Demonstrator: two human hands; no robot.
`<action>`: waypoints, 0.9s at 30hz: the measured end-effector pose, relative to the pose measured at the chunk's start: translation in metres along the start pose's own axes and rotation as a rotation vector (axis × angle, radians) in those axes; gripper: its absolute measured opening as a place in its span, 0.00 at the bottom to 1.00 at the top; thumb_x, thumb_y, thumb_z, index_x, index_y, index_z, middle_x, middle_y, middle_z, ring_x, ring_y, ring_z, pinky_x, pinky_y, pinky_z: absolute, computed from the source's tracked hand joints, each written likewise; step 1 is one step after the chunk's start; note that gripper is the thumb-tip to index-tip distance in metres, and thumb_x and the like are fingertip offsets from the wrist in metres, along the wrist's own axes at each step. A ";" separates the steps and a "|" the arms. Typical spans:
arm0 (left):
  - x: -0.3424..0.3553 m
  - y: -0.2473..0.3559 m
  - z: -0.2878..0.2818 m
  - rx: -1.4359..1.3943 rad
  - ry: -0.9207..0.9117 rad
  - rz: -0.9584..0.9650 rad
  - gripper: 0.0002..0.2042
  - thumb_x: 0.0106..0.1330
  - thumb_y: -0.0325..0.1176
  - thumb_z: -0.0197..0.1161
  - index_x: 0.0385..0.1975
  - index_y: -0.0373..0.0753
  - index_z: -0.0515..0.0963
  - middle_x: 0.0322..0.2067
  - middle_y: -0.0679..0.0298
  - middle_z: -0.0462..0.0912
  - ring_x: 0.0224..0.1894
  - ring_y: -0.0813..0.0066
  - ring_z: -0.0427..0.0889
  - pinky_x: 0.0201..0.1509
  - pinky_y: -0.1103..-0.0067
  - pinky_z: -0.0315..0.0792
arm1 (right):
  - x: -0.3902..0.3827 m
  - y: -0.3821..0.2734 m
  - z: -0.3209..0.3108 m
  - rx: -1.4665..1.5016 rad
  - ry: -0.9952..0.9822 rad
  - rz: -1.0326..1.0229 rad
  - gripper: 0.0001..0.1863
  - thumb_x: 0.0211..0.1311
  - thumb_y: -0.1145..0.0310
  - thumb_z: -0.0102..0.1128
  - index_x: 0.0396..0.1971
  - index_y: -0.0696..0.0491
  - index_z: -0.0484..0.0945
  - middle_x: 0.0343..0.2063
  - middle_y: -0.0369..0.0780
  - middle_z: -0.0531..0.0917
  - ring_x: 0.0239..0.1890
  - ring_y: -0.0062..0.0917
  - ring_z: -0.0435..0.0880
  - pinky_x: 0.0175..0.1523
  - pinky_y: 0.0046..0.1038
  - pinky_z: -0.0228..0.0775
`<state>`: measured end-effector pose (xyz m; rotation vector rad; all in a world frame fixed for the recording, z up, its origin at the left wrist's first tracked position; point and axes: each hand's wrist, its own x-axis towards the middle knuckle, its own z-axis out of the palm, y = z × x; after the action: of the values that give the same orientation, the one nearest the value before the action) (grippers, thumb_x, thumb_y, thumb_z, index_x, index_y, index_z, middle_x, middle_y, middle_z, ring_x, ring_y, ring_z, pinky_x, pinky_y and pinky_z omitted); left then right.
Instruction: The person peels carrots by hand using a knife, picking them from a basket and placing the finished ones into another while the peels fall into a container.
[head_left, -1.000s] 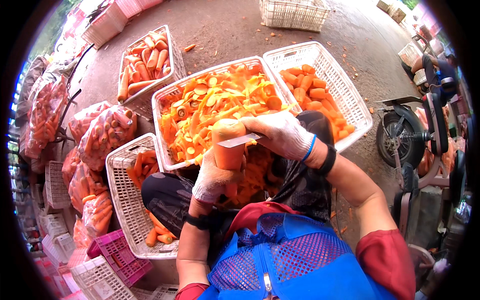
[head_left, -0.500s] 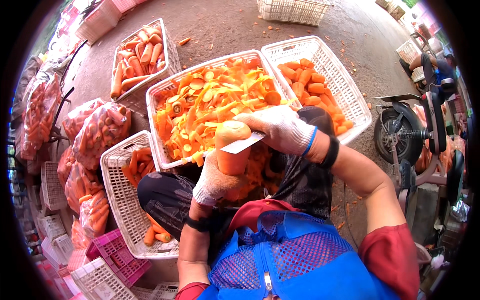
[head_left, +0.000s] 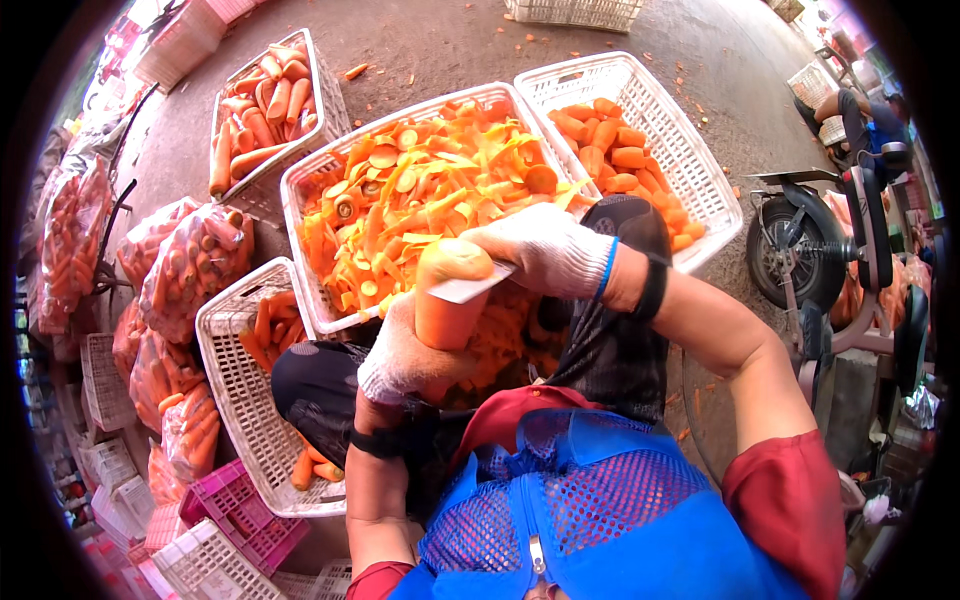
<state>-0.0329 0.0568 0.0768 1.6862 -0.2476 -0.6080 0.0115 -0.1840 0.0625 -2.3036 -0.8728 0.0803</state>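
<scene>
Gloved left hand [head_left: 408, 355]: fingers closed around the lower part of a thick carrot [head_left: 446, 318], held nearly upright between the knees. Gloved right hand [head_left: 548, 250]: fingers gripping a flat metal blade [head_left: 470, 287], which lies across the carrot near its upper end. Beyond the hands, a white plastic crate [head_left: 296, 240] contains carrot peelings [head_left: 420, 205]; beside it, at right, a second crate [head_left: 690, 150] holds peeled carrots [head_left: 627, 158].

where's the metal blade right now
In the head view, just left of centre: the metal blade is in the gloved right hand, across the upper part of the large carrot held upright in the left hand.
</scene>
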 end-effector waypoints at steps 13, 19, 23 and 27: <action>0.000 -0.014 -0.024 0.028 -0.023 -0.113 0.31 0.43 0.30 0.76 0.53 0.34 0.78 0.42 0.61 0.87 0.42 0.74 0.85 0.52 0.74 0.79 | 0.018 -0.005 0.019 0.081 -0.033 0.169 0.11 0.69 0.65 0.60 0.46 0.51 0.83 0.36 0.52 0.88 0.41 0.50 0.88 0.46 0.46 0.79; 0.010 -0.026 -0.012 0.109 0.209 -0.021 0.31 0.43 0.28 0.76 0.53 0.33 0.78 0.40 0.65 0.86 0.42 0.76 0.83 0.51 0.76 0.78 | 0.023 -0.002 0.023 -0.103 -0.078 0.246 0.10 0.72 0.65 0.54 0.42 0.55 0.80 0.28 0.53 0.86 0.37 0.48 0.89 0.40 0.44 0.80; 0.013 -0.020 -0.015 -0.059 0.101 -0.129 0.31 0.44 0.27 0.76 0.53 0.33 0.78 0.40 0.64 0.86 0.40 0.77 0.83 0.50 0.76 0.79 | 0.032 0.035 0.041 0.180 -0.040 0.090 0.06 0.71 0.69 0.55 0.43 0.51 0.78 0.24 0.47 0.85 0.27 0.42 0.88 0.30 0.40 0.78; 0.011 -0.020 -0.023 -0.033 0.133 -0.207 0.32 0.43 0.27 0.77 0.54 0.34 0.77 0.40 0.65 0.85 0.40 0.77 0.82 0.49 0.77 0.79 | 0.035 0.004 0.025 0.021 -0.093 0.211 0.08 0.68 0.66 0.58 0.38 0.54 0.80 0.30 0.52 0.87 0.36 0.49 0.88 0.40 0.46 0.78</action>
<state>-0.0145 0.0755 0.0569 1.7246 0.0322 -0.6457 0.0338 -0.1510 0.0468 -2.3812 -0.6672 0.2884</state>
